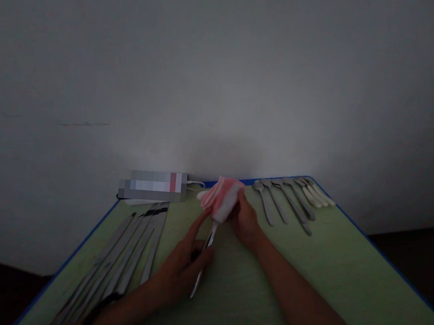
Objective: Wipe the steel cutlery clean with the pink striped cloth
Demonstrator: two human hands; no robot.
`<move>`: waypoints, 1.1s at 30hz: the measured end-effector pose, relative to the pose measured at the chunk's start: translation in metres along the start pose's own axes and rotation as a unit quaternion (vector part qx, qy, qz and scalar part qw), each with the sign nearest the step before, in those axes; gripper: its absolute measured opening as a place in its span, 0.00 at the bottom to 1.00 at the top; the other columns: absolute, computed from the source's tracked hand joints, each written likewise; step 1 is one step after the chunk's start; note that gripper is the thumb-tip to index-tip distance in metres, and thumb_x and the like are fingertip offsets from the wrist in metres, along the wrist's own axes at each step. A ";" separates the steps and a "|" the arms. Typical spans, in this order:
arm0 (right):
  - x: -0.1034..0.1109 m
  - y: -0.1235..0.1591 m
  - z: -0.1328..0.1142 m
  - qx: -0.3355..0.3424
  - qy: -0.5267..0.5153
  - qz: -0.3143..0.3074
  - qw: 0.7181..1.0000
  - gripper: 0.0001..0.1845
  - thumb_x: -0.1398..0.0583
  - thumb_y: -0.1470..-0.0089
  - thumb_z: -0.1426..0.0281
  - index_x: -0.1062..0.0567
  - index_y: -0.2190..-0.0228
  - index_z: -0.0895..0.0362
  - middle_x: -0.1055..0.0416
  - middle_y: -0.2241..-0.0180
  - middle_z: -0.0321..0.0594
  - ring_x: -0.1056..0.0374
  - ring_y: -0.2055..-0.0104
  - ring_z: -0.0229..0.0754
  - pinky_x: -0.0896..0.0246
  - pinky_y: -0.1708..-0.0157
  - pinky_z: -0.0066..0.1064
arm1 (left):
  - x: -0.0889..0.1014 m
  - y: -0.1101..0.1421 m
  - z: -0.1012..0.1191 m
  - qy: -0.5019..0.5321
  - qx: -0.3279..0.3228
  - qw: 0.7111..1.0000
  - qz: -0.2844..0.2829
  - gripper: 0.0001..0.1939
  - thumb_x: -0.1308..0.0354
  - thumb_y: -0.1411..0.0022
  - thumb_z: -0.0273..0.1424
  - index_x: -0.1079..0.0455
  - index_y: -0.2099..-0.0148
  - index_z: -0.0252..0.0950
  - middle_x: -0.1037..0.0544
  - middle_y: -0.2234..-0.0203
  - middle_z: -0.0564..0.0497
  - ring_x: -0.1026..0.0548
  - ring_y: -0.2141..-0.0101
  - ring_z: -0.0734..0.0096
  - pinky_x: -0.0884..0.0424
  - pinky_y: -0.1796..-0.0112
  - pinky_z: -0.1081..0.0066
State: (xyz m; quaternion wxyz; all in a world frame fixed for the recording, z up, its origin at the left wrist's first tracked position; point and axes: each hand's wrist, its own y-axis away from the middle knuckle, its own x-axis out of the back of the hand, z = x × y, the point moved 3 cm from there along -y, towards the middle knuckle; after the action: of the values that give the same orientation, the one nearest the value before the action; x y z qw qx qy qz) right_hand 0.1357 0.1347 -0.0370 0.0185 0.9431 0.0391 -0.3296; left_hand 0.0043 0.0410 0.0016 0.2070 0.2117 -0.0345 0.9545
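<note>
Foreground: a dark wristband [105,305]; long flat metalware [115,259], left of the pink-and-white cloth [224,197] on the green bench [334,289]. Nearer than the cloth, left hand [189,264], grip around a metal utensil [197,282] whose top enters the cloth; at its right side, right hand [245,221], grip clasping the fabric. Farther right, spoons [267,205].

A pale green tabletop [343,270] with blue edging [368,238] extends to a plain grey wall [223,74]. The wall bears a thin, near-horizontal mark [86,124] at left. At the far left corner of the tabletop sits a rectangular item [154,185], its face obscured by pixelation. A white cable [196,182] runs from its right side. Dark areas flank the tabletop.
</note>
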 end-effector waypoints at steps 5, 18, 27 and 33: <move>-0.002 0.003 -0.004 0.011 -0.040 -0.037 0.998 0.15 0.43 0.53 0.58 0.28 0.70 0.57 0.27 0.73 0.38 0.31 0.68 0.40 0.37 0.68 0.32 | 0.003 -0.003 0.000 0.050 0.033 0.998 0.031 0.34 0.55 0.36 0.36 0.69 0.34 0.41 0.35 0.82 0.61 0.38 0.83 0.77 0.41 0.80 0.78; 0.000 0.003 -0.009 0.014 -0.035 -0.017 0.999 0.13 0.40 0.53 0.60 0.27 0.69 0.58 0.27 0.70 0.37 0.31 0.65 0.39 0.37 0.64 0.31 | 0.002 -0.005 -0.003 -0.011 0.032 0.999 0.001 0.32 0.55 0.36 0.34 0.64 0.34 0.36 0.36 0.81 0.60 0.37 0.81 0.76 0.40 0.78 0.77; 0.003 0.000 -0.020 -0.033 -0.195 0.062 0.978 0.09 0.43 0.51 0.66 0.27 0.70 0.58 0.25 0.71 0.36 0.31 0.69 0.37 0.36 0.64 0.29 | 0.000 -0.002 -0.005 -0.023 0.014 0.999 -0.029 0.28 0.55 0.36 0.35 0.57 0.36 0.35 0.34 0.82 0.59 0.38 0.81 0.77 0.42 0.80 0.79; 0.004 0.002 -0.022 -0.031 -0.199 0.055 0.978 0.11 0.46 0.51 0.63 0.28 0.71 0.56 0.26 0.73 0.35 0.32 0.70 0.39 0.37 0.65 0.30 | 0.001 -0.005 -0.005 -0.021 0.047 0.999 -0.008 0.25 0.56 0.35 0.36 0.54 0.38 0.35 0.33 0.82 0.59 0.35 0.81 0.76 0.40 0.80 0.78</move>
State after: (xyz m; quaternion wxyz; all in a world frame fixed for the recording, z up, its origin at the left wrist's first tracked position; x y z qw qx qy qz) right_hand 0.1523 0.1345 -0.0226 0.0727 0.8582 -0.0070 -0.5081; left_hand 0.0033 0.0464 -0.0025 0.2041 0.2416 0.0078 0.9486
